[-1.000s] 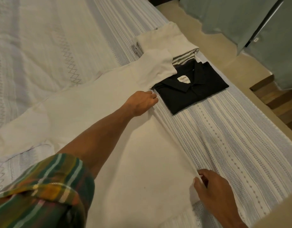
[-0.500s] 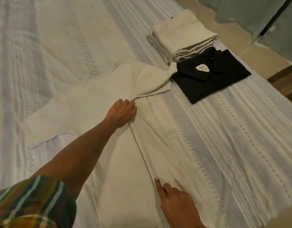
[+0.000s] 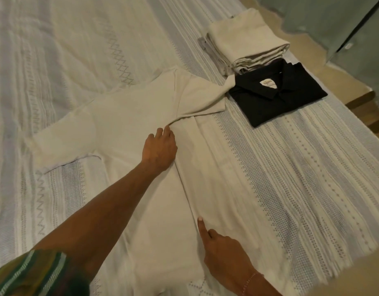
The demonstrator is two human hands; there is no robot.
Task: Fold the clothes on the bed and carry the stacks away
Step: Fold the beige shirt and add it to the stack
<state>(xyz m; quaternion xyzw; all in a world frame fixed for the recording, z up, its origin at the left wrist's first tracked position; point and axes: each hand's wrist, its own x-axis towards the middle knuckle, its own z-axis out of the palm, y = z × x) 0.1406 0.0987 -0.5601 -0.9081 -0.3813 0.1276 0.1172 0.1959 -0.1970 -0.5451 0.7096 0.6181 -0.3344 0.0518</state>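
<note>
At the far left of the frame lies the cream shirt's [image 3: 129,116] loose sleeve [image 3: 62,144], flat on the striped bedspread [image 3: 291,167] and not yet folded in. The shirt itself lies spread across the middle of the frame. Just right of that sleeve, your left hand [image 3: 159,149] rests flat on the shirt, fingers straight and pressed down at the top of the fold line. Lower down and a bit more to the right, your right hand [image 3: 225,251] points one straight finger onto the same fold edge; the other fingers look curled under, holding nothing. The right side of the shirt is already turned in over the middle. Further right, its other sleeve tip touches the folded black shirt [image 3: 278,92], and the cream stack [image 3: 246,43] sits just behind that at the upper right. Here is what could go wrong, I think: if you lift either hand too soon, the soft cloth may slide and the fold line go crooked. If you tug the sleeve tip fast, it may drag the black shirt out of shape.
</note>
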